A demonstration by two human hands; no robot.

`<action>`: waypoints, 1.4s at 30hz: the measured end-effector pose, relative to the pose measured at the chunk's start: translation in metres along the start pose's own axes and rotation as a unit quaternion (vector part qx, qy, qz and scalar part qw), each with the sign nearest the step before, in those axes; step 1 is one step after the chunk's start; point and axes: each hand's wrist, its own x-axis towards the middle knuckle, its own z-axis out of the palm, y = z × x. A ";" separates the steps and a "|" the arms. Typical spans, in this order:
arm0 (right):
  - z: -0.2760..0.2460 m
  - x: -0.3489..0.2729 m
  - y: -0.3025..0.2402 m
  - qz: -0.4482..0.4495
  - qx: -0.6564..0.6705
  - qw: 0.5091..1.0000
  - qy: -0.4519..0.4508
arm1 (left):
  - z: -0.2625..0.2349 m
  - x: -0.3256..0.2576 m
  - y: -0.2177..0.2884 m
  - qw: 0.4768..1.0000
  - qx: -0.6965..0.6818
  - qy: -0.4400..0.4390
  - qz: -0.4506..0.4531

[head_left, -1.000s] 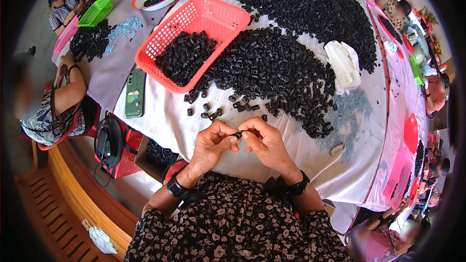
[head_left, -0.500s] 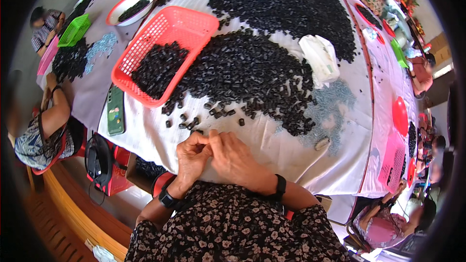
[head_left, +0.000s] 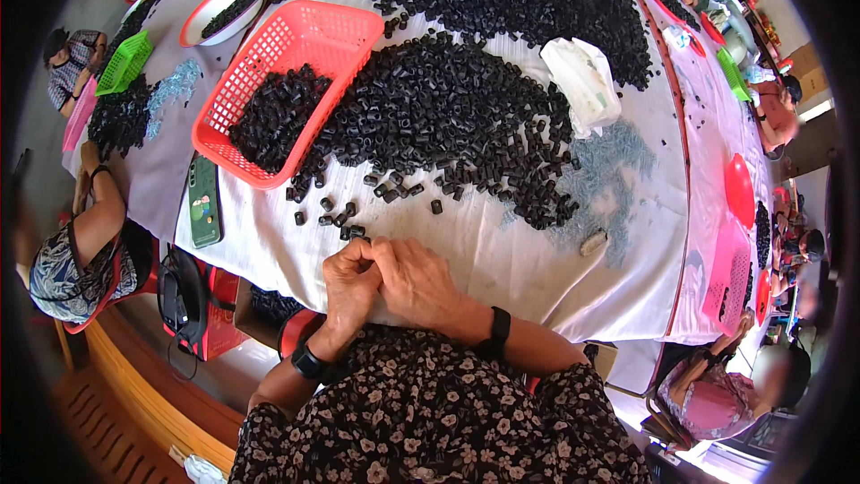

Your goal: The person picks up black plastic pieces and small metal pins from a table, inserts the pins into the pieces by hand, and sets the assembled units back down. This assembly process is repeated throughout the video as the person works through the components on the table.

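Observation:
My left hand point(head_left: 349, 285) and my right hand point(head_left: 415, 280) are pressed together at the near edge of the table, fingertips meeting over a small part that my fingers hide. Just beyond them lie scattered small black cylindrical pieces point(head_left: 339, 213). A large heap of the same black pieces point(head_left: 448, 116) covers the white tablecloth point(head_left: 502, 260) further out. A red plastic basket point(head_left: 291, 81) partly filled with black pieces stands to the upper left.
A green-cased phone point(head_left: 204, 201) lies left of my hands. A white folded bag point(head_left: 582, 81) sits on the heap's right, with pale blue small parts point(head_left: 609, 170) beside it. Other people sit around the table; a green basket point(head_left: 125, 63) and white bowl point(head_left: 224, 7) stand far left.
My hands have drawn closer to my body and closed tighter together; the small black piece seen between my fingertips a second ago is now hidden. The view shifted slightly.

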 end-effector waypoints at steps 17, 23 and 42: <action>-0.090 -0.051 0.084 0.236 -0.042 0.971 -0.008 | -0.057 0.065 0.075 0.972 0.091 0.107 0.189; -0.071 -0.042 0.085 0.205 -0.161 0.965 -0.027 | -0.080 0.116 0.079 0.910 0.268 0.177 0.263; -0.029 -0.023 0.039 -0.052 -0.090 0.988 -0.115 | -0.063 0.024 0.017 0.892 0.400 -0.019 0.208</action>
